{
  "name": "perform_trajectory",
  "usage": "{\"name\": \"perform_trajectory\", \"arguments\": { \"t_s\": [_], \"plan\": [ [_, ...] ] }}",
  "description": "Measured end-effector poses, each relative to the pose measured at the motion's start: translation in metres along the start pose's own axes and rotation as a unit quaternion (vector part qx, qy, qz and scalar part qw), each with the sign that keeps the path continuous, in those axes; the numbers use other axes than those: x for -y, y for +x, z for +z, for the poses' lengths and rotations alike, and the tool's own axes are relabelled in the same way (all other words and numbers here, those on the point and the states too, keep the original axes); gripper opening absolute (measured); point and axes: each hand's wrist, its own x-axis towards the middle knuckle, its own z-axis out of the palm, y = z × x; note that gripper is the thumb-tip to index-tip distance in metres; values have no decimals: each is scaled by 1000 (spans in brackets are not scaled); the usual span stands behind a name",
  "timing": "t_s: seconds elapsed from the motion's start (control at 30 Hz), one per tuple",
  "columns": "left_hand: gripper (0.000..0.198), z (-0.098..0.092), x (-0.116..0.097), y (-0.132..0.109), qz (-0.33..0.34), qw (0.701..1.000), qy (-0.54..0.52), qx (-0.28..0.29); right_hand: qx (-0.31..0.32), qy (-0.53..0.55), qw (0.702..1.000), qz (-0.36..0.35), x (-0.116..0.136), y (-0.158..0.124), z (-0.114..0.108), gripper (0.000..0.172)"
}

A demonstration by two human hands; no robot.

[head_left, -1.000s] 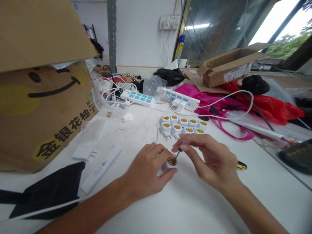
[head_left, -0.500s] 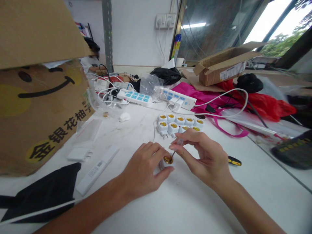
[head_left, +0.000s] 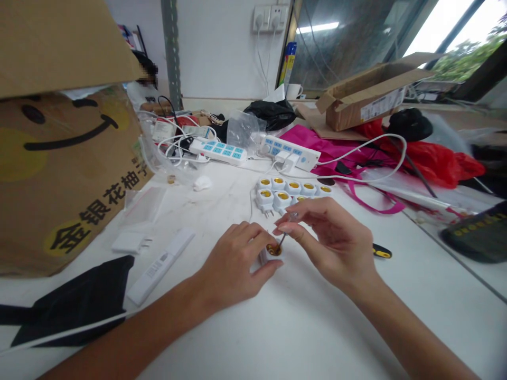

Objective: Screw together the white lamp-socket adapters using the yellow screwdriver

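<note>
My left hand (head_left: 237,264) is closed around a white lamp socket (head_left: 273,249) with a brass-coloured inside, holding it on the white table with its opening up. Between the thumb and fingers of my right hand (head_left: 332,243) is a small screwdriver (head_left: 292,216) with a clear handle. Its thin shaft slants down into the socket; where the tip sits inside, I cannot make out. Just beyond my hands stand several similar white plug-in lamp sockets (head_left: 282,196) in two rows, some partly covered by my right hand.
Behind the sockets lie two white power strips (head_left: 224,151) with tangled cables. A large cardboard box (head_left: 79,174) stands at the left. A yellow-black handle (head_left: 382,251) lies right of my right hand. At left are a white charger (head_left: 129,243) and a long white box (head_left: 160,268).
The screwdriver stays in the socket while my right fingers have shifted slightly on its handle. My left hand keeps its hold. The whole view has tilted slightly.
</note>
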Motion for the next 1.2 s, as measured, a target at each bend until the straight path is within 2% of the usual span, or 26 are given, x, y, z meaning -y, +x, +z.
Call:
{"name": "perform_trajectory", "arguments": {
  "t_s": [0.2, 0.4, 0.53, 0.6, 0.77, 0.97, 1.2],
  "plan": [
    [15, 0, 1, 0, -9, 1000, 0, 4, -13, -1, 999, -33, -8, -1, 3, 30],
    [15, 2, 8, 0, -39, 999, -3, -13, 37, 38, 998, -22, -9, 6, 8, 25],
    [15, 2, 11, 1, -51, 999, -5, -9, -27, 58, 998, -12, -9, 3, 13, 21],
    [17, 2, 11, 0, -47, 999, -7, -7, -48, 42, 998, -23, -8, -1, 14, 22],
    [17, 3, 9, -1, -16, 1000, 0, -9, -31, -3, 999, -41, -7, -8, 8, 30],
    [15, 3, 6, -3, 10, 1000, 3, -13, -33, -28, 999, -26, -7, -6, -1, 23],
    [16, 4, 6, -3, 24, 1000, 12, -13, -37, -35, 997, -52, -5, -3, -3, 26]
  ]
}}
